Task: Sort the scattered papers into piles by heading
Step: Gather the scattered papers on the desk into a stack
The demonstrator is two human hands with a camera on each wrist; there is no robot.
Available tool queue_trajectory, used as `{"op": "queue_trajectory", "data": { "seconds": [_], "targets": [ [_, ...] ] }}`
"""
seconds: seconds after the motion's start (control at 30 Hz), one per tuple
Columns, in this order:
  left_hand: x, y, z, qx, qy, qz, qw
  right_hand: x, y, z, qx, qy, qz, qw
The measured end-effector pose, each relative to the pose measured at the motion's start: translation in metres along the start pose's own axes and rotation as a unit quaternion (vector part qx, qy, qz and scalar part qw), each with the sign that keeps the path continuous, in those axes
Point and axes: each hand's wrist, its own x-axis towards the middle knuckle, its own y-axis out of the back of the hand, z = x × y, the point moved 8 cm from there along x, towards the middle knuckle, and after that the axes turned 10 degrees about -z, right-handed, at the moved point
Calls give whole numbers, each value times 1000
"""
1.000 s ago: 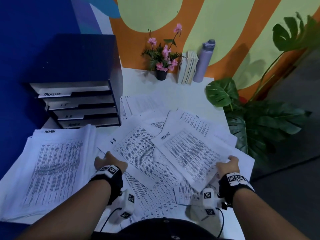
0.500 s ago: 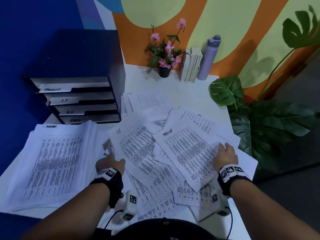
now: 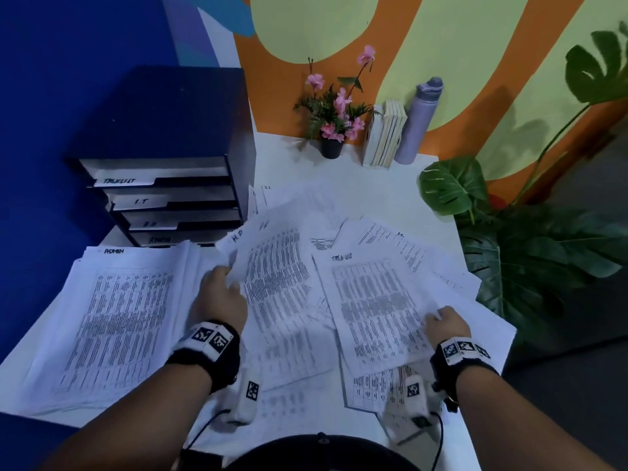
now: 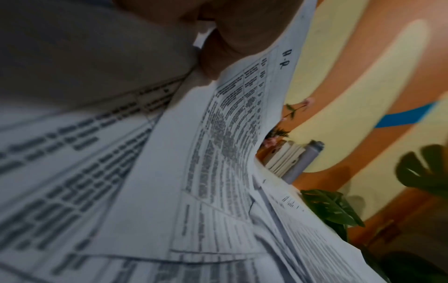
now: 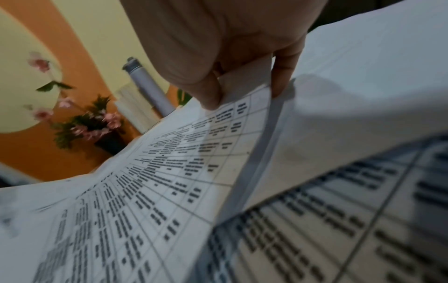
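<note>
Head view shows us our left hand [image 3: 221,297] pinching the white printed sheet headed H.R [image 3: 272,266] at its left edge, lifted off the scattered white papers [image 3: 295,365] on the white table [image 3: 380,185], while our right hand [image 3: 445,322] grips the Tasklist sheet [image 3: 373,300] beside it.

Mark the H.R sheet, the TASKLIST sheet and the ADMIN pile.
H.R sheet [image 3: 272,266]: head view, on its printed table.
TASKLIST sheet [image 3: 373,307]: head view, mid-page on the table.
ADMIN pile [image 3: 115,321]: head view, middle of the top sheet.
</note>
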Motion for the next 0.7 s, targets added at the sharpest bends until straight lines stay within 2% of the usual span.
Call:
{"op": "queue_trajectory", "data": {
  "seconds": [0.1, 0.17, 0.3, 0.37, 0.4, 0.47, 0.5, 0.57, 0.63, 0.7],
  "targets": [
    [-8, 32, 61, 9, -143, 55, 988, -5, 21, 29, 44, -43, 45, 997],
    [-20, 50, 98, 10, -235, 89, 968, -10, 33, 44, 51, -64, 55, 995],
    [-33, 79, 149, -6, -378, 145, 914, -13, 46, 67, -36, -113, 62, 991],
    [-39, 91, 168, -48, -437, 161, 883, -11, 45, 68, -43, -85, 52, 994],
    [-39, 96, 175, -67, -448, 161, 877, -9, 40, 65, -36, -60, 35, 997],
    [-22, 103, 175, -120, -415, 155, 889, -9, 29, 57, -53, -11, 9, 998],
    [-8, 103, 169, -167, -373, 140, 902, -12, 23, 52, -67, 5, 1, 998],
    [17, 94, 158, -268, -287, 92, 915, -20, 14, 42, -91, 31, -23, 995],
    [27, 75, 150, -306, -219, 40, 926, -18, -1, 40, -128, 61, -62, 988],
    [32, 51, 132, -209, -161, 14, 964, -22, -11, 41, -166, 88, -99, 977]
  ]
}}
